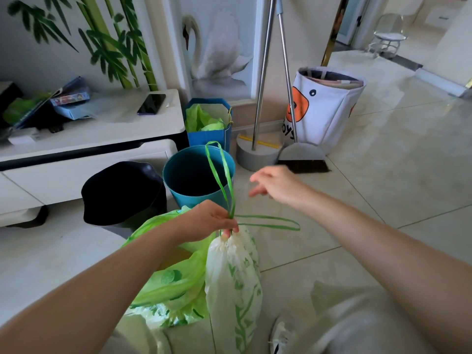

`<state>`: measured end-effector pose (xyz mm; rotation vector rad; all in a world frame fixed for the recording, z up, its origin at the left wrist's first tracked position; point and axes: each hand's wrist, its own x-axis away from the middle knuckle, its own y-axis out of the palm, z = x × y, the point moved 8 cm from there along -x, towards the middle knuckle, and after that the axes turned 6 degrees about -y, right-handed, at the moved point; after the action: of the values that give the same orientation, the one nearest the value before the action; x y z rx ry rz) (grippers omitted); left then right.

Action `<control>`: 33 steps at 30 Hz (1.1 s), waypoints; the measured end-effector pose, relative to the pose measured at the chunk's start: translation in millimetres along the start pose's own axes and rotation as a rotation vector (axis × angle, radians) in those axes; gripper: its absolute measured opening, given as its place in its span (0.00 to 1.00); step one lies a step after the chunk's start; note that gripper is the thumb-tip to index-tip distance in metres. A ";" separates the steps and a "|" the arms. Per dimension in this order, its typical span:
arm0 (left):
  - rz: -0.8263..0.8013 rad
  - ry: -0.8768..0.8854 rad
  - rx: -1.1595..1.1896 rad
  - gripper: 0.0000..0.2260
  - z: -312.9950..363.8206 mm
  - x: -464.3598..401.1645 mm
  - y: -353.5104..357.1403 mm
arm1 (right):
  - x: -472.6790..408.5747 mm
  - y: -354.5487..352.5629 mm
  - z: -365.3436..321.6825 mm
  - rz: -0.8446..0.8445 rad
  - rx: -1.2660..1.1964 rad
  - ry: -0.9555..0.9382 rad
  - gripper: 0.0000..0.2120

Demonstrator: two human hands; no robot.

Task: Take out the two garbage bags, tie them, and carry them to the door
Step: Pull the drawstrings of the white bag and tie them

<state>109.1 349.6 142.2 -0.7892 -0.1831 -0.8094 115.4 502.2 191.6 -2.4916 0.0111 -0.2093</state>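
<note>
While left grip [214, 223] pinches white bag [233, 284] neck, hanging below, right grip [273, 183] spread wide.

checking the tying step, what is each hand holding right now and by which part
The left hand pinches the white garbage bag at its gathered neck, where the green drawstring loops come out. The right hand holds nothing.

The white plastic drawstring bag [233, 290] hangs just right of the green plastic bag [173, 274]. At its twelve o'clock stands the round teal plastic bin [199, 175], the black bin [122, 192] at ten, the grey broom [301, 159] at one o'clock.
</note>
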 end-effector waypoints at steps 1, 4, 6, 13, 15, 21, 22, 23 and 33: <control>-0.004 0.000 0.010 0.09 -0.8 -0.4 -0.3 | 4.4 17.6 5.7 -0.145 0.032 0.002 0.16; -0.001 0.007 0.043 0.10 -2.7 -0.3 -0.1 | 23.3 57.3 17.8 -0.472 0.031 0.050 0.22; 0.014 -0.016 0.074 0.11 -6.7 -0.7 -1.8 | 28.7 64.5 22.5 -0.540 0.052 0.076 0.22; 0.038 -0.198 0.316 0.10 -23.6 -4.6 -10.1 | 17.5 39.4 13.5 -0.353 0.040 0.001 0.16; 0.037 -0.246 0.431 0.09 -27.1 -5.8 -6.8 | 23.2 40.5 14.7 -0.458 -0.006 0.005 0.15; 0.021 -0.118 0.382 0.06 -19.1 -5.0 -11.2 | 36.9 53.2 30.1 -0.738 -0.195 0.128 0.28; 0.012 -0.090 0.380 0.05 -17.8 -3.5 -12.0 | 30.4 53.3 33.7 -0.640 -0.167 0.116 0.26; 0.008 -0.068 0.372 0.05 -16.5 -1.9 -12.2 | 24.5 54.1 34.9 -0.541 -0.128 0.075 0.21; 0.023 -0.040 0.339 0.07 -16.7 5.0 -12.2 | 10.3 76.6 20.4 -0.137 -0.039 -0.224 0.07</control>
<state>101.6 329.9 139.4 -0.4870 -0.3366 -0.7169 132.0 452.3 131.3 -2.5425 -0.2511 0.0149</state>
